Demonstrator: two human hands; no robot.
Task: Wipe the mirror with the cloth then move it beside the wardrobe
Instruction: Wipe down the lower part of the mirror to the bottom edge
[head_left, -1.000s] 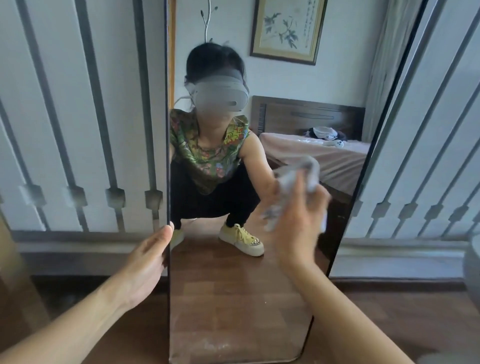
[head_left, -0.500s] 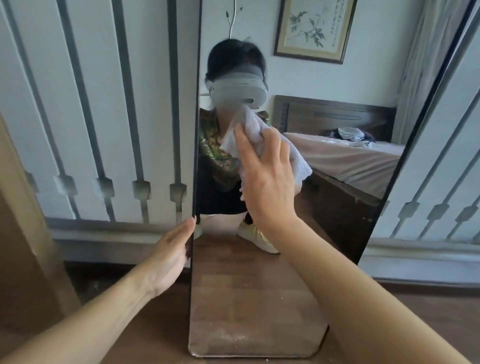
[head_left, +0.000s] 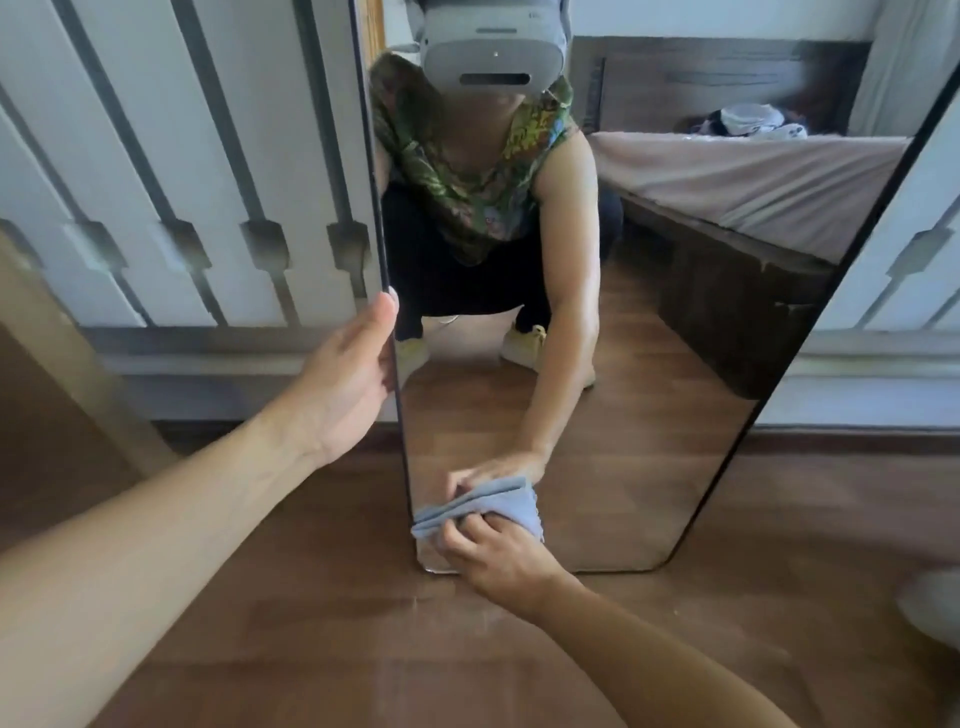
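Observation:
A tall frameless mirror with a thin dark edge stands on the wooden floor and leans against white panelled doors. It reflects a crouching person, a bed and the floor. My left hand grips the mirror's left edge at about mid height, thumb in front, fingers hidden behind. My right hand presses a folded pale blue-grey cloth against the glass near the bottom left corner. The cloth's reflection meets it on the glass.
White panelled doors with grey trim run behind the mirror on both sides. A tan wooden post slants at the left. A pale rounded object sits at the right edge. Brown wooden floor spreads in front.
My right hand has carried the cloth from the upper middle of the glass down to the bottom left corner. The view has dropped and moved closer. My left hand stays on the left edge.

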